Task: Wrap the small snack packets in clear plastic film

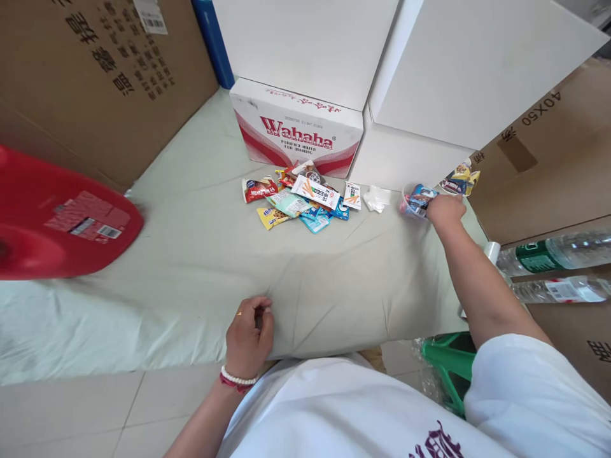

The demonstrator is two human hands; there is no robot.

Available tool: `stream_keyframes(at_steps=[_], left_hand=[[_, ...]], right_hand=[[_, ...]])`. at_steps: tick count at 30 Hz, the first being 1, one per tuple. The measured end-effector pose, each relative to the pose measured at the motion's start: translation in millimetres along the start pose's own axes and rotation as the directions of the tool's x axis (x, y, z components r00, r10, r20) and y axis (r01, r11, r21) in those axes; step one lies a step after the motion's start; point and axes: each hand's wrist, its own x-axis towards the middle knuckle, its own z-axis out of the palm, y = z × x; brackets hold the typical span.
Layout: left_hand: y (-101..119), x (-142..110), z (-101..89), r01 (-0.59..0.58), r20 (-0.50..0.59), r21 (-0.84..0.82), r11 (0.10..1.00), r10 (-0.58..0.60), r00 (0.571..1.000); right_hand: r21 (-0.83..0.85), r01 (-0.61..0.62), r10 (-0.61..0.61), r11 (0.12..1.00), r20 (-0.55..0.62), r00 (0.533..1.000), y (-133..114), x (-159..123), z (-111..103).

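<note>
My right hand is stretched to the far right of the table, its fingers closed on a blue snack packet. The packet is at a small clear plastic tub; how far inside it is, I cannot tell. Close to the table's front edge rests my left hand, fingers curled in, nothing visible in them. A heap of snack packets in several colours lies in front of the Wahaha water box. Beside the heap are a small white packet with an orange picture and a crumpled clear wrapper.
A Wahaha carton and large white boxes stand behind. More packets lie beyond my right hand. At left is a red jug. Clear bottles lie at right; a green stool stands below.
</note>
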Motion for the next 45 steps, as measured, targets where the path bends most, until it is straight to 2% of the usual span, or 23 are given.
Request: stream_keyframes(at_steps=[2,3,5,7,10,12,16,20,23,25,29,31,34,36,37,38,40,42,43,45], left_hand=[[-1,-1,0.1,-0.023,0.003,0.004,1.0,0.023,1.0],[-1,-1,0.0,-0.034,0.006,0.006,0.999,0.034,0.999],[-1,-1,-0.4,-0.05,0.014,0.011,0.999,0.05,0.999],[1,0,-0.8,-0.067,0.02,0.021,0.998,0.066,0.998],[3,1,-1.5,-0.093,0.023,0.021,0.995,0.092,0.995],[4,0,-1.7,-0.094,0.021,0.01,0.996,0.094,0.995],[4,-2,-1.7,-0.06,0.015,-0.017,0.998,0.06,0.998],[2,-2,-0.7,-0.07,0.013,-0.028,0.997,0.07,0.997],[1,-1,0.0,-0.083,0.028,-0.011,0.996,0.084,0.996],[3,0,0.2,-0.085,0.045,0.007,0.996,0.084,0.995],[7,1,0.2,-0.073,0.054,0.02,0.997,0.072,0.996],[8,0,-0.3,-0.055,0.047,0.015,0.998,0.054,0.997],[7,-3,-2.8,-0.029,0.023,-0.018,0.999,0.029,0.999],[7,-5,-5.2,-0.013,-0.017,-0.06,0.998,0.012,1.0],[9,-6,-6.0,-0.005,-0.042,-0.088,0.996,0.001,0.999],[12,-6,-6.3,0.003,-0.061,-0.122,0.993,-0.01,0.998],[23,-6,-3.9,0.035,-0.047,-0.209,0.977,-0.045,0.998],[41,-1,3.2,0.13,0.066,-0.331,0.935,-0.114,0.991],[52,3,8.3,0.208,0.155,-0.4,0.893,-0.158,0.975],[72,14,19.9,0.38,0.331,-0.543,0.749,-0.225,0.916]], right_hand=[[-0.015,0.033,-0.035,0.999,-0.133,0.991,-10,-5,-10],[-0.013,0.085,-0.086,0.996,-0.162,0.983,-19,-7,-12],[0.051,0.237,-0.229,0.97,-0.129,0.965,-43,-11,-10],[0.144,0.317,-0.318,0.938,-0.014,0.948,-71,-13,1],[0.257,0.224,-0.26,0.94,0.117,0.959,-106,-9,26],[0.288,0.141,-0.195,0.947,0.167,0.967,-119,-6,41],[0.308,0.103,-0.153,0.946,0.143,0.978,-118,-9,53],[0.334,0.101,-0.128,0.937,0.06,0.99,-102,-18,49],[0.366,0.113,-0.121,0.924,-0.002,0.993,-102,-19,47],[0.396,0.101,-0.122,0.913,0.026,0.992,-110,-17,51],[0.462,0.008,-0.109,0.887,0.191,0.976,-129,-16,62],[0.5,-0.014,-0.096,0.866,0.192,0.977,-133,-19,65],[0.56,-0.015,-0.067,0.829,0.125,0.99,-124,-30,60],[0.621,0.011,-0.045,0.784,0.039,0.998,-111,-49,51],[0.68,0.031,-0.034,0.733,-0.009,0.999,-103,-64,45],[0.753,0.056,-0.024,0.656,-0.053,0.998,-96,-84,39],[0.898,0.088,-0.049,0.43,-0.074,0.996,-85,-136,27],[0.954,0.06,-0.218,0.293,0.006,0.976,-76,-194,16],[0.964,0.05,-0.324,0.261,0.039,0.945,-73,-222,11],[0.969,0.069,-0.468,0.236,0.051,0.882,-69,-268,3]])
